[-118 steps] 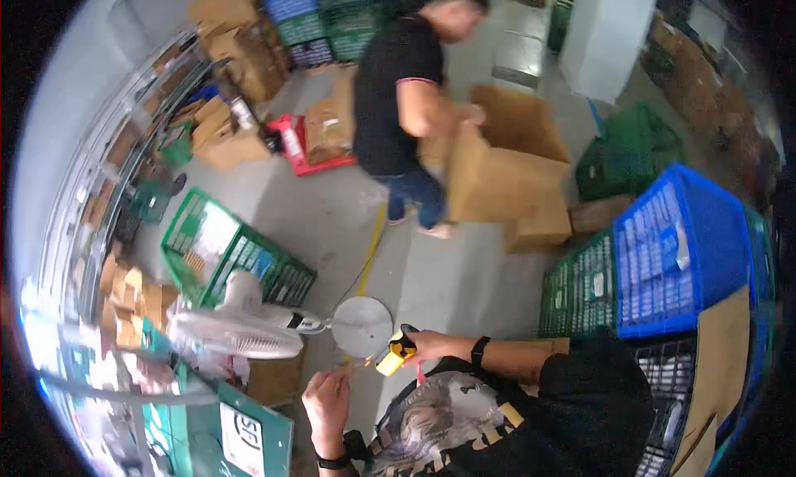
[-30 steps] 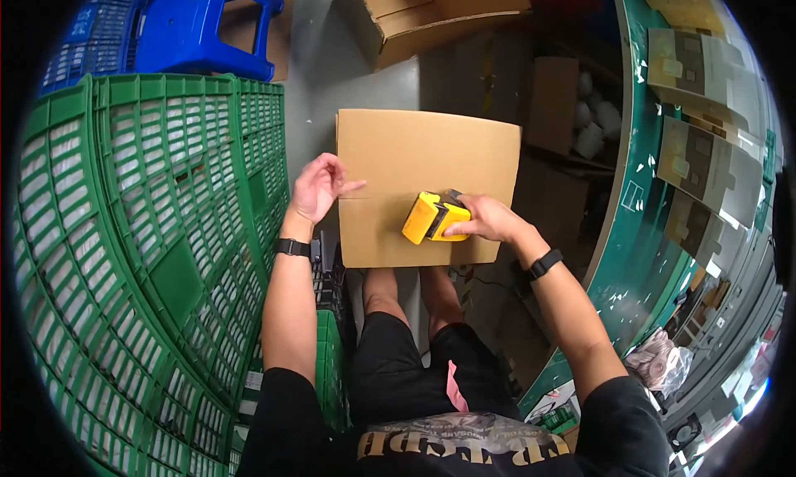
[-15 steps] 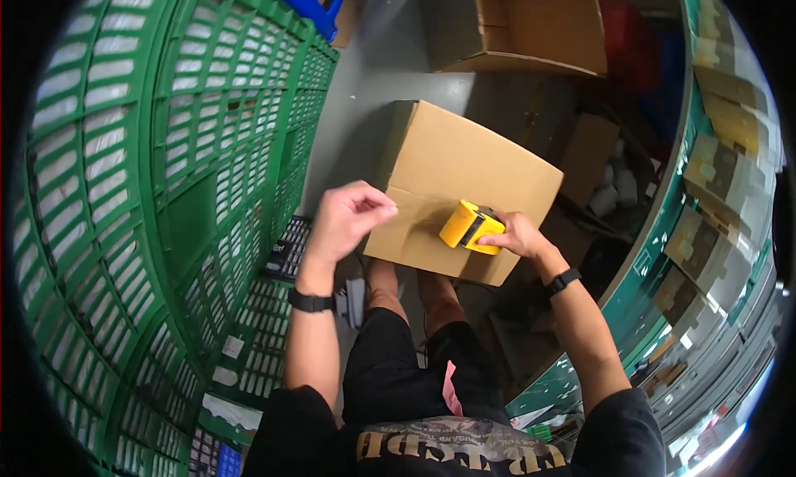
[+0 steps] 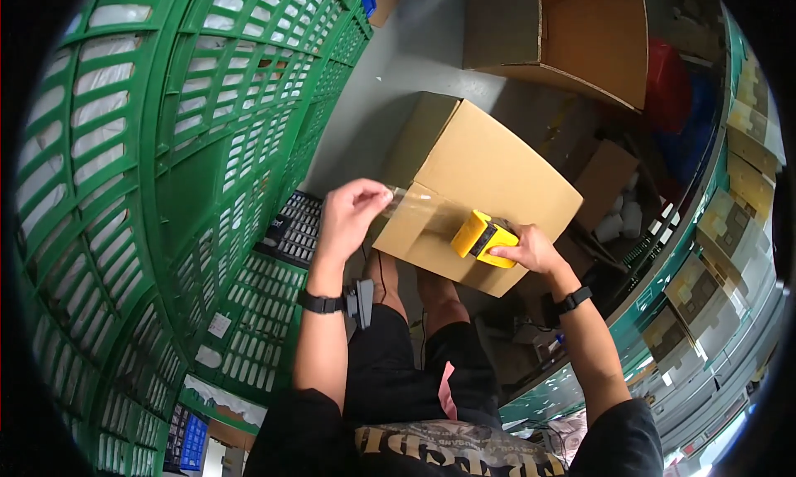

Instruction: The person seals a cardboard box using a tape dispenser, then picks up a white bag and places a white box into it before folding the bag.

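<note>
Stacked green crates (image 4: 195,174) line the left side. The brown carton (image 4: 497,166) lies flaps shut before the wearer's legs; its support is hidden. Right hand (image 4: 537,249): closed around the yellow tape dispenser (image 4: 487,241), over the carton; contact between them cannot be confirmed. Left hand (image 4: 344,217): thumb and fingers pinched on the tape end. Change noted: the clear tape (image 4: 419,198), barely discernible half a second ago, now shows drawn out, suggesting sealing is under way, tape apparently not yet pressed down.

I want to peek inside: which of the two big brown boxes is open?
The far box, toward the top right: its inside shows. The nearer box, under the yellow tape dispenser, shows a closed face.
</note>
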Demonstrator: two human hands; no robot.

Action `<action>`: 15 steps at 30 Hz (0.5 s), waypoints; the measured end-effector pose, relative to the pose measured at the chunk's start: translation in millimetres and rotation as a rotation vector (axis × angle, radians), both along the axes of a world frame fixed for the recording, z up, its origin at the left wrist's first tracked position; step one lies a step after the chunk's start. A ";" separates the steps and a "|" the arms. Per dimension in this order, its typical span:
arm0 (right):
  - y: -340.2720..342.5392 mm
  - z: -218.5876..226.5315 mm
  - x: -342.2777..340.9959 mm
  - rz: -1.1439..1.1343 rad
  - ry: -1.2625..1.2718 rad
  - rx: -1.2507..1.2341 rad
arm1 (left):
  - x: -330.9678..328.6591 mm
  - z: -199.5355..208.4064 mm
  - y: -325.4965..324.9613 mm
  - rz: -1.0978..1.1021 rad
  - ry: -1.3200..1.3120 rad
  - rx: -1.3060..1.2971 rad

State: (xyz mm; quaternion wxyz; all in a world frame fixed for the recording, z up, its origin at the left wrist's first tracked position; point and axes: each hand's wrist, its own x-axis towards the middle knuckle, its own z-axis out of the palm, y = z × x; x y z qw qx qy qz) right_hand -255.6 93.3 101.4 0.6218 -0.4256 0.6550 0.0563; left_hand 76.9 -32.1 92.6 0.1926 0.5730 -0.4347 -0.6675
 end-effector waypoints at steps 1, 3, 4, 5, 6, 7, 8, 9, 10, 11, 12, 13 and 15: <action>-3.3 0.4 2.9 0.003 0.000 0.002 | 0.7 -7.4 -5.4 -0.001 -0.018 -0.006; -7.1 0.4 6.6 0.044 0.067 0.015 | -0.7 -22.8 -12.1 0.010 0.019 0.028; -8.0 -0.1 8.5 0.065 0.098 0.021 | -1.2 -29.1 -15.0 0.018 0.051 0.058; -8.3 -0.6 10.3 0.069 0.100 0.024 | -1.2 -34.8 -17.4 0.027 0.082 0.088; -8.3 -1.1 12.0 0.063 0.110 0.023 | -0.1 -40.0 -19.3 0.031 0.084 0.091; -8.7 -1.8 12.8 0.057 0.122 0.021 | 0.5 -45.1 -21.5 0.012 0.087 0.121; -9.1 -2.5 13.5 0.051 0.133 0.019 | 0.9 -50.3 -23.3 -0.006 0.091 0.152; -11.9 -2.3 17.2 0.055 0.131 0.020 | 3.4 -54.9 -25.3 -0.024 0.089 0.180; -16.1 -0.8 20.8 0.054 0.140 0.026 | 4.7 -60.9 -27.2 -0.020 0.087 0.182; -20.3 0.8 24.0 0.053 0.149 0.033 | 5.3 -67.5 -29.1 -0.018 0.087 0.188; -22.4 1.0 25.8 0.051 0.161 0.040 | 4.4 -73.4 -31.2 -0.018 0.090 0.195; -23.1 0.0 27.0 0.054 0.160 0.043 | 4.2 -78.4 -32.1 -0.018 0.092 0.202; -24.2 -2.0 29.1 0.034 0.160 0.047 | 4.8 -86.5 -31.4 -0.008 0.092 0.223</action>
